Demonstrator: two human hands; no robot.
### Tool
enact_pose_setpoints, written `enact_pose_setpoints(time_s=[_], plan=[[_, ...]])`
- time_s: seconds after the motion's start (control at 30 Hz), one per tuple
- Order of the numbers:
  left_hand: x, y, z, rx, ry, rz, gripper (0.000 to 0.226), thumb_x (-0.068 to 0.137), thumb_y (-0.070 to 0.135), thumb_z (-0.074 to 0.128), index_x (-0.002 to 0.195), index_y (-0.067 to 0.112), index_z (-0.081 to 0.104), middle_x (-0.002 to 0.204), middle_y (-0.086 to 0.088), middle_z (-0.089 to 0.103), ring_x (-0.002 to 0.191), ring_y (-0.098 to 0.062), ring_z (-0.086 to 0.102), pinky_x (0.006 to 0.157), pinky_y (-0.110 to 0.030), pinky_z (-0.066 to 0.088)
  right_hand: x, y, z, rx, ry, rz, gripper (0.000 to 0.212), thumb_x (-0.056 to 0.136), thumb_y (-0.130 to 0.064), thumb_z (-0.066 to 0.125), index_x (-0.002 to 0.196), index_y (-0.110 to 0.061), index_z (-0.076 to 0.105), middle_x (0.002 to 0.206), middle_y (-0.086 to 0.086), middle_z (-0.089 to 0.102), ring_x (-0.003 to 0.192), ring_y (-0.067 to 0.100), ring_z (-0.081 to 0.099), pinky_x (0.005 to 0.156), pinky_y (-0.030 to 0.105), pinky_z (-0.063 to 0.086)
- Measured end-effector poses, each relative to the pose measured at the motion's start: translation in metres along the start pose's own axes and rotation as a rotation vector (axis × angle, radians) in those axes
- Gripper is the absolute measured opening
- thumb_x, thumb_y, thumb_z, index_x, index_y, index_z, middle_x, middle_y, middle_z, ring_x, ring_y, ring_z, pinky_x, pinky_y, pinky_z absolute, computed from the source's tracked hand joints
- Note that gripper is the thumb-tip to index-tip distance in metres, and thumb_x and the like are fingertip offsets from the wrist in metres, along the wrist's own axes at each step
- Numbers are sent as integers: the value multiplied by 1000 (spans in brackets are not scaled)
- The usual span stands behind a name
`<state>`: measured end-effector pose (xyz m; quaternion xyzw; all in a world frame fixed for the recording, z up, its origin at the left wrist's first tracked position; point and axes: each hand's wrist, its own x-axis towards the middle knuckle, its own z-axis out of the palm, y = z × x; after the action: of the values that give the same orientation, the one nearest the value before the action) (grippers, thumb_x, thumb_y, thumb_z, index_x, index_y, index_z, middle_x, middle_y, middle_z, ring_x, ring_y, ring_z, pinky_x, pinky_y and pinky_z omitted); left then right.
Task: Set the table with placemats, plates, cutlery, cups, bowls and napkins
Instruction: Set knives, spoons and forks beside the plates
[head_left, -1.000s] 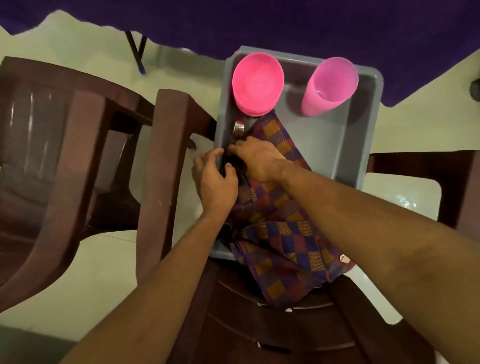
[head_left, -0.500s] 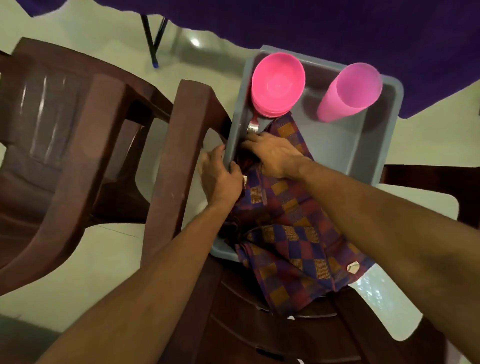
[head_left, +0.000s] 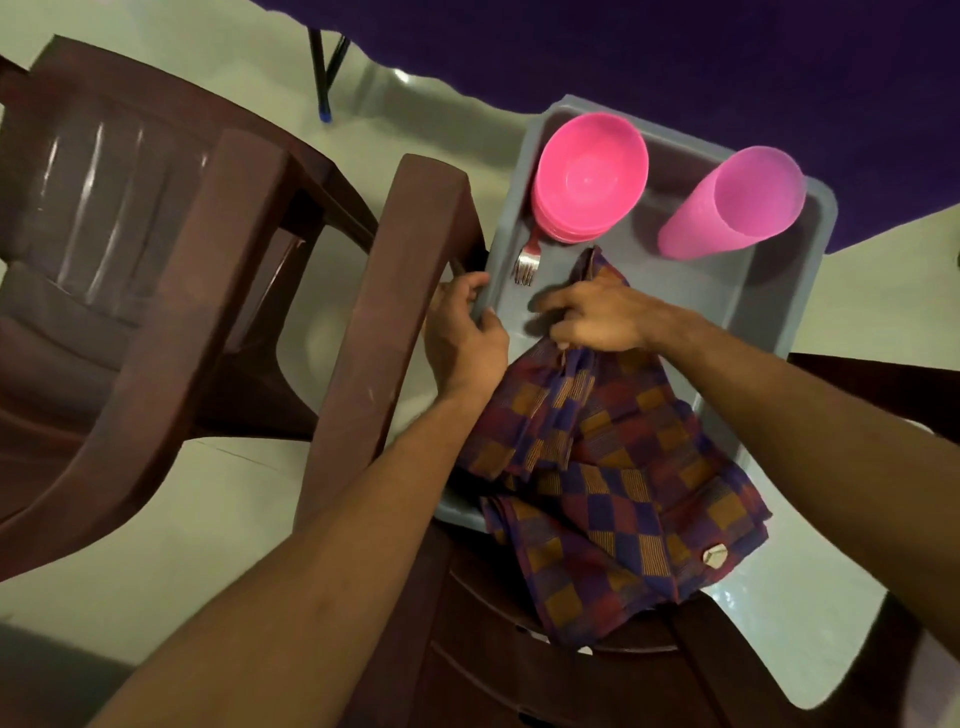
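Note:
A grey plastic tub (head_left: 769, 291) rests on a brown chair seat. Inside it stand stacked pink bowls (head_left: 589, 176) at the far left and pink cups (head_left: 732, 210) at the far right, leaning. A fork (head_left: 527, 262) with a pink handle lies below the bowls. Checkered purple and orange cloths (head_left: 613, 467) spill over the tub's near rim. My left hand (head_left: 465, 338) grips the tub's left rim. My right hand (head_left: 597, 317) pinches a fold of the checkered cloth inside the tub.
A brown plastic chair (head_left: 130, 260) stands at the left, its armrest (head_left: 395, 291) close against the tub. The table with a dark purple tablecloth (head_left: 675, 47) lies beyond the tub. Pale floor tiles show around the chairs.
My right hand has moved right and lifted the cloth off the tub's left side, uncovering the fork. My left hand has stayed on the rim. The camera has shifted left.

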<state>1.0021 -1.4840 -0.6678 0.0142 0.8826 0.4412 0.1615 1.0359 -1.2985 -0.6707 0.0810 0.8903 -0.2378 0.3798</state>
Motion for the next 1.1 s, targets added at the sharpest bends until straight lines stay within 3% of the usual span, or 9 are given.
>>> enact_pose_setpoints(time_s=[0.1,0.17,0.3,0.37,0.53,0.67,0.77,0.97,1.1], plan=[[0,1,0,-24,11,-32,33,90,2,62,118,17,65,101,15,46,93,-8,53,74,-13,46,19,-19,10,134,343,35,45,91,-33,57,134,-20,60,112,5,72,108,30,65,89,37,52],[1,2,0,-6,17,-6,34,89,1,62,118,17,66,97,17,42,90,-7,52,74,-16,46,35,-36,19,318,509,47,46,93,-18,52,139,-14,54,112,11,71,103,32,66,85,38,53],[2,0,1,-17,-8,-14,34,91,1,61,119,19,65,102,17,43,96,-8,52,80,-25,49,52,-56,31,525,697,110,57,102,-13,44,157,-14,28,103,14,67,87,29,64,75,40,51],[3,0,1,-31,-10,-30,33,91,2,61,119,20,66,105,14,45,99,-9,54,81,-24,49,51,-56,31,525,725,158,56,106,-20,38,159,-16,22,93,12,64,81,30,62,70,40,48],[3,2,1,-51,-14,-28,32,92,2,60,119,19,66,105,15,45,98,-7,52,79,-19,46,48,-35,32,555,783,286,42,107,-30,41,144,-10,37,95,10,64,89,32,64,79,37,44],[3,3,1,-48,-6,-25,33,92,1,59,118,19,66,98,22,41,101,-7,53,81,-20,46,55,-41,28,566,811,333,21,103,-29,53,112,-9,53,91,9,64,86,30,63,86,41,51],[3,3,2,-55,-9,-24,34,91,0,59,117,20,66,94,28,37,101,-10,55,82,-22,48,64,-54,16,651,843,444,33,99,-31,61,124,-9,60,112,11,69,104,30,64,86,29,43],[5,2,5,-52,4,-17,35,87,0,60,116,19,67,95,24,39,97,-11,54,81,-27,51,73,-67,-3,679,750,632,42,91,-21,67,129,-13,51,123,12,65,114,35,62,85,40,49],[6,3,7,-64,-6,-22,36,86,0,59,113,21,68,100,20,40,105,-18,58,87,-38,54,73,-64,-7,687,684,638,41,85,-18,70,123,-10,55,113,10,66,105,32,65,81,40,54]])
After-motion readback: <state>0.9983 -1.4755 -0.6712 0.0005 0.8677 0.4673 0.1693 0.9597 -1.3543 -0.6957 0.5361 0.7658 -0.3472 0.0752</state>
